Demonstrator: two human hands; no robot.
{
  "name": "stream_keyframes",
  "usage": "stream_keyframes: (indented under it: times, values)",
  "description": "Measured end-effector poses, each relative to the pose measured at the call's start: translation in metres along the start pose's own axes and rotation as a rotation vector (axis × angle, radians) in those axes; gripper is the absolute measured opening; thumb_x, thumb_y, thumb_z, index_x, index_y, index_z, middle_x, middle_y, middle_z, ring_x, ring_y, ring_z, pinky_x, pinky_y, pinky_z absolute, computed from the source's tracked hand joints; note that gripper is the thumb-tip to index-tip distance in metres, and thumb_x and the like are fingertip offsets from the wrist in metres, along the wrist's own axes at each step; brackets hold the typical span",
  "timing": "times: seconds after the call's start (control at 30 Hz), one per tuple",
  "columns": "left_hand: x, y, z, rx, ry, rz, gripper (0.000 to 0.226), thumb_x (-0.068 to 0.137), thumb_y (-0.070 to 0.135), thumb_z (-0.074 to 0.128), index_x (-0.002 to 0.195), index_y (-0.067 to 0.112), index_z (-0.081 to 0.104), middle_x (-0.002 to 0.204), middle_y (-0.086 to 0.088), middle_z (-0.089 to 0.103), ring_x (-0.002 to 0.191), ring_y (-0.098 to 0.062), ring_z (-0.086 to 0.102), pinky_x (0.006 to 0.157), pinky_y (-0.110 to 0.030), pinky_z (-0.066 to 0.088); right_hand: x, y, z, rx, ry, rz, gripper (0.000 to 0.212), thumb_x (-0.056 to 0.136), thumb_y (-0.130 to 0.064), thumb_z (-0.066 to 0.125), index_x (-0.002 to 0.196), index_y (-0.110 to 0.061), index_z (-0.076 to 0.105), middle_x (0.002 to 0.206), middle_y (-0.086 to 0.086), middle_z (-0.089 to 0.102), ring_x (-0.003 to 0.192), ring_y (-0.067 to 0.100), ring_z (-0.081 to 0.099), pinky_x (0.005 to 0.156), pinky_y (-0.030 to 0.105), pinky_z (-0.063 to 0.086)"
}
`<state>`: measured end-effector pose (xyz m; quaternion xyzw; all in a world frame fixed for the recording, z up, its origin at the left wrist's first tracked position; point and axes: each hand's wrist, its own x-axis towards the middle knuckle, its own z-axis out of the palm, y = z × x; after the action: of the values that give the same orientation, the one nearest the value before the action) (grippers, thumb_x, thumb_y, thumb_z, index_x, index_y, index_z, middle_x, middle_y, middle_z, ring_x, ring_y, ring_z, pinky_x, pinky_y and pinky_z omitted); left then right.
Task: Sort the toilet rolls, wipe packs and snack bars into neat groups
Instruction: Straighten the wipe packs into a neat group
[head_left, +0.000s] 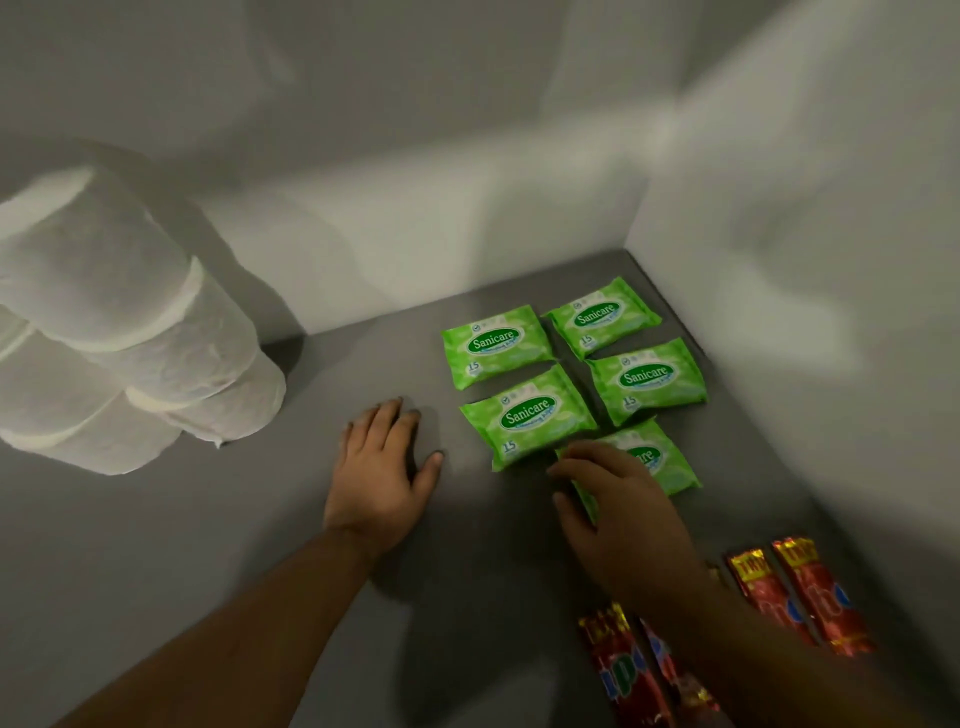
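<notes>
The fifth wipe pack (657, 462), green like the rest, lies on the grey shelf (260, 545) at the near right corner of the wipe group, and my right hand (608, 499) rests over its near left part with fingers spread and laid flat on the wrapper; I cannot tell whether the thumb has hold of an edge, so I judge it a press or a nudge and no pinch. Four more wipe packs (524, 415) lie flat beyond it in two rows, close together with narrow gaps, near the right wall (779, 260). I judge the step in hand to be squaring this last pack into line with the others; it sits slightly skewed and lower than the row, so the next move calls for a small slide and turn toward the far side, without disturbing the neighbour it nearly touches. My left hand (382, 467) lies open, palm down, on bare shelf just left of the packs, holding nothing. The toilet rolls (130, 338) are stacked at far left, well apart, and look grouped already. The snack bars (800, 597) lie nearest me in red wrappers, two right of my forearm and at least two under it. That forearm hides part of the bars, so their count and alignment are uncertain; the rolls are cut off at the left edge, the lower bars at the bottom edge, and the picture is dim and smeared.
</notes>
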<state>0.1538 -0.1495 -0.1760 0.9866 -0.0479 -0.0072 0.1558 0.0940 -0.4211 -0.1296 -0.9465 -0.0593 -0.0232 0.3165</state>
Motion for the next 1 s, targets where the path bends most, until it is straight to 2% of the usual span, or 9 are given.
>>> stream_keyframes:
  times: [0.17,0.27,0.33,0.47,0.77,1.0]
  values:
    - [0.058,-0.034,-0.006,0.037,-0.027,0.022,0.077,0.093,0.068,0.032,0.152,0.022,0.048,0.168,-0.006,0.033,0.155,-0.033,0.026,0.127,-0.052,0.021,0.082,-0.015,0.028,-0.034,0.075,-0.087,0.024,0.083,-0.016,0.076,0.107,-0.012,0.074,0.126,0.007,0.062,0.116,0.028,0.058,0.100,0.036,0.048]
    - [0.085,-0.053,-0.011,0.033,-0.015,0.005,0.080,0.091,0.071,0.032,0.152,0.022,0.047,0.168,-0.006,0.032,0.155,-0.033,0.025,0.127,-0.052,0.022,0.123,-0.021,0.047,-0.067,0.156,-0.122,0.024,0.081,-0.011,0.077,0.104,-0.005,0.075,0.124,0.016,0.064,0.115,0.036,0.061,0.096,0.044,0.052]
    - [0.095,-0.060,-0.012,0.039,-0.009,0.010,0.079,0.091,0.072,0.035,0.152,0.022,0.046,0.167,-0.006,0.034,0.154,-0.033,0.026,0.127,-0.053,0.022,0.144,-0.023,0.059,-0.074,0.159,-0.068,0.026,0.081,-0.016,0.078,0.105,-0.006,0.074,0.129,0.017,0.061,0.119,0.036,0.058,0.093,0.043,0.054]
    - [0.097,-0.064,-0.009,0.038,0.032,0.019,0.074,0.093,0.071,0.040,0.151,0.025,0.046,0.165,-0.003,0.037,0.153,-0.031,0.028,0.127,-0.052,0.025,0.172,-0.021,0.079,-0.118,0.089,0.019,0.029,0.085,-0.028,0.075,0.109,-0.011,0.071,0.138,0.014,0.054,0.128,0.034,0.049,0.098,0.043,0.049]
    - [0.099,-0.067,-0.007,0.037,0.045,0.040,0.073,0.095,0.071,0.041,0.151,0.025,0.045,0.166,-0.001,0.035,0.154,-0.028,0.027,0.128,-0.047,0.022,0.206,-0.028,0.093,-0.178,0.165,0.043,0.027,0.084,-0.028,0.072,0.107,-0.013,0.067,0.135,0.011,0.055,0.127,0.031,0.048,0.096,0.039,0.045]
    - [0.099,-0.067,-0.007,0.036,0.062,0.042,0.070,0.091,0.070,0.045,0.146,0.026,0.049,0.162,-0.001,0.041,0.150,-0.028,0.032,0.126,-0.047,0.027,0.216,-0.027,0.094,-0.171,0.168,0.044,0.044,0.083,-0.027,0.070,0.124,-0.014,0.066,0.135,0.009,0.055,0.128,0.029,0.049,0.103,0.038,0.043]
